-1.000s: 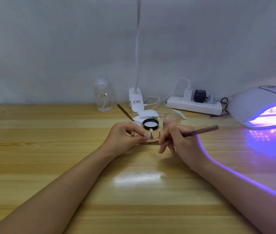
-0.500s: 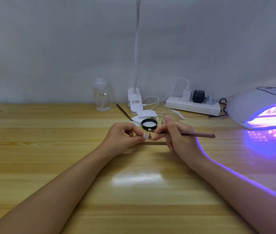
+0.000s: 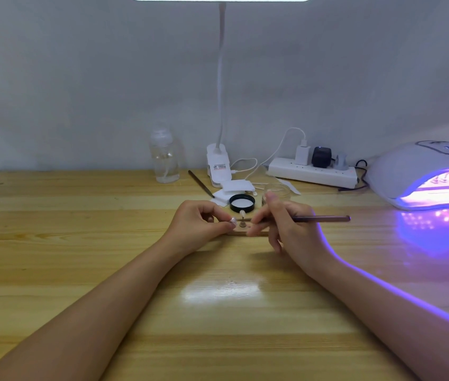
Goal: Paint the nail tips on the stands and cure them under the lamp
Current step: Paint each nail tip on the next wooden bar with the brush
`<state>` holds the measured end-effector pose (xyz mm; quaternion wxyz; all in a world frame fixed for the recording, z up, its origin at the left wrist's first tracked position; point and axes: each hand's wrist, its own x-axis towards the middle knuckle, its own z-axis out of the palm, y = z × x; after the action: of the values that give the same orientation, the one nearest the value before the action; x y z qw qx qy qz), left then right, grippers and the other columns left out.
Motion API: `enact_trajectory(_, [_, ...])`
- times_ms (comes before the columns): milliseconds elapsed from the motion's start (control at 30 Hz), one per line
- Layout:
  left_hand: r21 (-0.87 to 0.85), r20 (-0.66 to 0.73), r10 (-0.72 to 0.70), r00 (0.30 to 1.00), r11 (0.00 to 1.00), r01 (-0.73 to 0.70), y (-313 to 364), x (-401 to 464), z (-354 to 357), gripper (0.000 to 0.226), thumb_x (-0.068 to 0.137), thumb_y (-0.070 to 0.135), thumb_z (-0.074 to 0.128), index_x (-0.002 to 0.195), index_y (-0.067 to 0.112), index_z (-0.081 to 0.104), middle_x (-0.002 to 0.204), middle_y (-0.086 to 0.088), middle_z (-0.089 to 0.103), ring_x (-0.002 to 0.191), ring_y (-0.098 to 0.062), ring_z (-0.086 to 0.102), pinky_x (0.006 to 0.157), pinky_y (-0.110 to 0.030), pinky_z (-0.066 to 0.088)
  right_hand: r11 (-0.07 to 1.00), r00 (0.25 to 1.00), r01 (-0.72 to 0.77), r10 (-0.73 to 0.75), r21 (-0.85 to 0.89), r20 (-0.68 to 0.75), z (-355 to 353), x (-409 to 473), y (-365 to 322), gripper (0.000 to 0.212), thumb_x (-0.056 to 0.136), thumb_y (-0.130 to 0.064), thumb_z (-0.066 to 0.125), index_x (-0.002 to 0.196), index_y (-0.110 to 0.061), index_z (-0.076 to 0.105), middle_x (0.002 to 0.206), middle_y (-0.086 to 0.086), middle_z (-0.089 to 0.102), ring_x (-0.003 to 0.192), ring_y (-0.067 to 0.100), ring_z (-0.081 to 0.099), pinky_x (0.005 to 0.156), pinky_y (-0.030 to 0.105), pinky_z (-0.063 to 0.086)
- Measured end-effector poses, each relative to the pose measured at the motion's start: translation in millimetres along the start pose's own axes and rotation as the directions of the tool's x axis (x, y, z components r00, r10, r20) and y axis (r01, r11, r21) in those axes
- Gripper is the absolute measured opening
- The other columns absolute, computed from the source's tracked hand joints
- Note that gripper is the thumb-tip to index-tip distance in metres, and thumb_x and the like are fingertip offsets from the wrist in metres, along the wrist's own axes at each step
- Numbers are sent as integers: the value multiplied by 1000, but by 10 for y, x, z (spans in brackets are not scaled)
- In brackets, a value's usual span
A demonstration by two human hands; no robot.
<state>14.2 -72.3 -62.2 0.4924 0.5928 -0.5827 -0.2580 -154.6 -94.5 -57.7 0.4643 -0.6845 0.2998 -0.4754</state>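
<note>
Right hand (image 3: 286, 224): centre of frame; fingers clamped on the brush (image 3: 319, 219), handle pointing right, tip by the nail tip.
Left hand (image 3: 201, 224): fingers curled, pinching at the wooden base (image 3: 245, 232).
Nail tip (image 3: 242, 213): upright on its stand, between both hands.
Curing lamp (image 3: 421, 174): right edge, lit violet on the table (image 3: 80, 243).
Black-rimmed dish (image 3: 242, 202): just behind the hands.

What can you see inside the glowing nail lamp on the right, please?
The nail lamp glows purple inside, and small stands seem to sit on its floor. Glare hides any nail tips, and the frame edge cuts off its right part.
</note>
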Motion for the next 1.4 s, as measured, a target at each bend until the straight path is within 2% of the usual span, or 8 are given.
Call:
enact_trajectory(133, [7, 10, 6, 1000, 1000, -6, -3, 5, 3, 22, 69, 6, 77, 58, 22, 67, 55, 2, 53, 52, -6, 35, 47, -9, 29, 998, 999, -26, 28, -61, 29, 0, 24, 15, 45, 82, -49, 42, 66, -14, 64, 56, -2, 68, 43, 32, 58, 46, 25, 45])
enact_trajectory(267, [18, 16, 14, 1000, 1000, -14, 0, 7, 5, 22, 69, 5, 76, 58, 22, 66, 45, 14, 51, 49, -3, 34, 47, -8, 29, 1000, 1000, -20, 20, -7, 19, -15, 29, 21, 46, 83, -48, 41, 63, -13, 65, 61, 5, 70, 32, 15, 47, 37, 21, 40])
enact_trajectory(467, [39, 23, 38, 999, 999, -38, 1, -6, 10, 22, 70, 6, 76, 59, 22, 66, 52, 5, 52, 49, -3, 34, 48, -8, 29, 1000, 998, -22, 23, -11, 62, 0, 24, 13, 48, 84, -47, 41, 64, -10, 65, 62, 6, 70, 33, 15, 48, 38, 21, 41])
enact_trajectory(600, [38, 5, 48, 999, 998, -48, -8, 7, 18, 28, 69, 5, 76, 54, 26, 64, 49, 8, 50, 47, -3, 35, 47, -8, 29, 999, 1000, 12, -13, -45, -20, -6, 34, 49, 45, 92, -40, 40, 66, -13, 65, 66, 1, 71, 33, 14, 43, 45, 24, 43])
enact_trajectory(767, [51, 2, 76, 997, 996, -76, -12, 8, 26, 25, 69, 6, 77, 57, 25, 66, 51, 9, 54, 49, -2, 37, 47, -8, 31, 1000, 999, 2, -2, 0, 41, -5, 12, 35, 51, 85, -47, 39, 61, -10, 65, 59, 7, 69, 37, 19, 51, 38, 19, 37])
enact_trajectory(967, [-32, -64, 130, 989, 991, -132, -15, 8, 13, 25, 71, 4, 75, 62, 26, 67, 56, 20, 64, 56, 6, 53, 54, -4, 38, 998, 985, 61, -56, 27, -160, -32, 18, 29, 44, 93, -37, 39, 63, -15, 63, 60, 2, 69, 33, 12, 38, 47, 30, 41])
enact_trajectory(1133, [-200, -111, 48, 993, 977, -70, -22, 27, 1, 21, 71, 0, 73, 70, 20, 68, 68, 15, 70, 70, 1, 67, 62, -7, 47, 998, 969, 52, -42, 36, -242, -47, 26, 5, 43, 98, -27, 38, 66, -12, 62, 60, 1, 69, 33, 7, 39, 39, 19, 36])
enact_trajectory(1400, [-92, -77, 64, 995, 993, -71, -38, 59, 0, 24, 72, 5, 74, 61, 26, 67, 66, 15, 68, 69, 3, 62, 62, -6, 45, 998, 962, 18, 2, 68, -272, -61, 27, -23, 43, 98, -27, 38, 66, -12, 62, 61, 4, 69, 34, 6, 41, 38, 16, 36])
